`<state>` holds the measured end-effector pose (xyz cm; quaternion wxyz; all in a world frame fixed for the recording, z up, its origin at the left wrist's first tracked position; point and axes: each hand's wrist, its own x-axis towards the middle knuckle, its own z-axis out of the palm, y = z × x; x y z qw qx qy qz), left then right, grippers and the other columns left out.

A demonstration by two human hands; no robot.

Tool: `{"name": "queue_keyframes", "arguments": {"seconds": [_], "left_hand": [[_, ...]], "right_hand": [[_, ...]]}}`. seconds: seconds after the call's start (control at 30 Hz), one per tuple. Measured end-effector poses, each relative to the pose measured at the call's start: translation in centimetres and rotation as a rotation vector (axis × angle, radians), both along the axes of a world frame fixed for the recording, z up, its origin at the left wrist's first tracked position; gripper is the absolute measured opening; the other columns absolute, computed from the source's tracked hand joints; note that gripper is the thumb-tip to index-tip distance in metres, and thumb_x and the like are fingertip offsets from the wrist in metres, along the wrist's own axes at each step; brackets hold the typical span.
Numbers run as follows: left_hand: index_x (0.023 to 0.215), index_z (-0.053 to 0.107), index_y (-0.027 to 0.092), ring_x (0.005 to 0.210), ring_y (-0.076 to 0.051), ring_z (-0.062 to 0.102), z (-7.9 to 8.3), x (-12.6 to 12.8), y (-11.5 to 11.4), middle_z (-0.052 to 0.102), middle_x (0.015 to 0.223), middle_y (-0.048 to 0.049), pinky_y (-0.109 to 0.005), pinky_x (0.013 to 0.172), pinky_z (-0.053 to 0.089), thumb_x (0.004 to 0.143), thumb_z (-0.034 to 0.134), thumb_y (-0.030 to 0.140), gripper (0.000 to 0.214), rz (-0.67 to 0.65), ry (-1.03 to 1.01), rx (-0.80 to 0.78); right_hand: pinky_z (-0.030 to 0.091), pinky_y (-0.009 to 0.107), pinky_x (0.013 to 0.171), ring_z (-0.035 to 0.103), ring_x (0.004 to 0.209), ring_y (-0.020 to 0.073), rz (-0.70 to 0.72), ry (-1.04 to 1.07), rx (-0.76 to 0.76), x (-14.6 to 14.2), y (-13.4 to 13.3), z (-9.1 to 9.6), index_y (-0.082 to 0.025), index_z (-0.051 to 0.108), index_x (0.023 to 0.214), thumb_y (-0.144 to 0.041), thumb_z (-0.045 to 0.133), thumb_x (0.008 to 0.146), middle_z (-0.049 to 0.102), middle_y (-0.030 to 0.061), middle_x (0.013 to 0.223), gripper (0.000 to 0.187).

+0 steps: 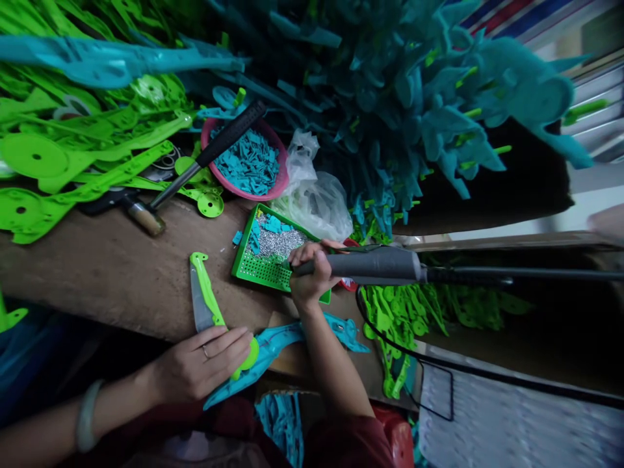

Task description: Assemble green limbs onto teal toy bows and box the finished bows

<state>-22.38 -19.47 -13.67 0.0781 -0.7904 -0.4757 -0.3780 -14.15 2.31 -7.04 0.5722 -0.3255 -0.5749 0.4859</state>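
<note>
My right hand (314, 276) is wrapped round a grey electric screwdriver (370, 265), which lies nearly level. Its tip end is over the green perforated basket (263, 272), which holds small silvery screws (280, 244) and a few blue pieces. My left hand (207, 361), with a ring on one finger, lies with its fingers over a lime-green plastic part (210, 292) and presses it against a blue plastic part (277, 341) at the table's near edge. A grey, blade-like strip (199, 302) runs along the green part. My left thumb is hidden.
A hammer (195, 162) leans by a pink bowl (279, 159) of small blue pieces. Clear plastic bags (322, 201) lie beside it. Lime-green parts (97, 156) heap up at left; blue parts (414, 97) tower behind. A black cable (439, 357) hangs at right.
</note>
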Motion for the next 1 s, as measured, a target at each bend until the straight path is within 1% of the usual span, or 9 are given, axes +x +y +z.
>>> {"name": "queue_keyframes", "arguments": {"seconds": [0.1,0.2,0.3,0.37,0.5,0.63,0.77,0.9,1.0], "left_hand": [[0.126,0.064,0.010,0.132,-0.023,0.052,0.0,-0.1,-0.1,0.060,0.138,-0.0109,-0.037,0.109,0.043,0.099,0.034,0.012,0.040,0.020,0.007,0.004],[0.121,0.066,0.012,0.130,-0.022,0.054,-0.2,0.1,0.0,0.062,0.136,-0.0100,-0.036,0.107,0.044,0.099,0.040,0.013,0.034,0.049,-0.033,0.022],[0.114,0.068,0.011,0.125,-0.022,0.058,-0.3,0.4,0.2,0.067,0.128,-0.0101,-0.036,0.105,0.045,0.097,0.042,0.012,0.031,0.055,-0.099,0.076],[0.112,0.069,0.009,0.121,-0.022,0.061,-0.2,0.5,0.3,0.069,0.124,-0.0109,-0.036,0.103,0.046,0.097,0.042,0.011,0.031,0.061,-0.119,0.103],[0.113,0.069,0.012,0.114,-0.019,0.064,-0.1,0.4,0.3,0.072,0.119,-0.0079,-0.033,0.101,0.047,0.097,0.043,0.013,0.030,0.093,-0.109,0.117],[0.110,0.070,0.013,0.116,-0.019,0.062,-0.4,0.3,0.2,0.071,0.121,-0.0068,-0.032,0.100,0.048,0.097,0.046,0.016,0.027,0.106,-0.108,0.160],[0.109,0.070,0.014,0.115,-0.019,0.062,-0.5,0.5,0.2,0.070,0.121,-0.0067,-0.033,0.101,0.047,0.097,0.049,0.019,0.024,0.122,-0.107,0.170],[0.109,0.070,0.013,0.116,-0.019,0.062,-0.2,0.4,0.2,0.071,0.119,-0.0061,-0.033,0.103,0.046,0.096,0.046,0.015,0.027,0.098,-0.117,0.127],[0.116,0.067,0.010,0.123,-0.021,0.058,0.4,-1.2,-0.3,0.068,0.126,-0.0093,-0.037,0.109,0.040,0.096,0.041,0.010,0.033,0.071,-0.081,0.054]], "right_hand": [[0.041,0.025,0.044,0.042,0.039,0.0098,0.001,-0.021,-0.008,0.2,0.0,0.2,-0.027,0.046,0.097,-0.032,0.056,0.077,0.043,-0.0114,0.054,0.023],[0.039,0.024,0.043,0.039,0.039,0.0090,-0.017,-0.015,0.050,-0.4,-0.8,2.1,-0.027,0.046,0.098,-0.033,0.054,0.078,0.040,-0.0113,0.054,0.022],[0.036,0.023,0.041,0.036,0.037,0.0088,-0.008,0.012,0.123,-2.8,-2.9,4.4,-0.029,0.046,0.099,-0.035,0.047,0.081,0.036,-0.0105,0.055,0.019],[0.036,0.024,0.039,0.037,0.037,0.0097,0.105,0.023,0.112,-5.1,-4.7,5.0,-0.030,0.047,0.100,-0.035,0.047,0.082,0.036,-0.0098,0.055,0.019],[0.042,0.027,0.045,0.040,0.040,0.0108,0.435,-0.032,-0.011,-9.2,-7.2,3.0,-0.029,0.051,0.100,-0.043,0.054,0.083,0.039,-0.0085,0.056,0.023],[0.041,0.026,0.046,0.038,0.044,0.0104,0.483,-0.077,-0.045,-10.4,-7.3,0.4,-0.026,0.052,0.095,-0.049,0.055,0.084,0.038,-0.0078,0.058,0.025],[0.041,0.026,0.047,0.042,0.046,0.0102,0.575,-0.116,-0.064,-10.5,-7.0,-0.7,-0.026,0.050,0.093,-0.048,0.060,0.085,0.041,-0.0075,0.060,0.025],[0.042,0.028,0.046,0.043,0.044,0.0114,0.640,-0.188,-0.100,-11.1,-7.2,-0.5,-0.026,0.049,0.090,-0.052,0.062,0.083,0.042,-0.0081,0.056,0.030],[0.048,0.031,0.048,0.046,0.044,0.0131,0.632,-0.143,-0.076,-10.3,-6.3,2.1,-0.027,0.050,0.093,-0.054,0.064,0.078,0.045,-0.0081,0.057,0.033]]}}
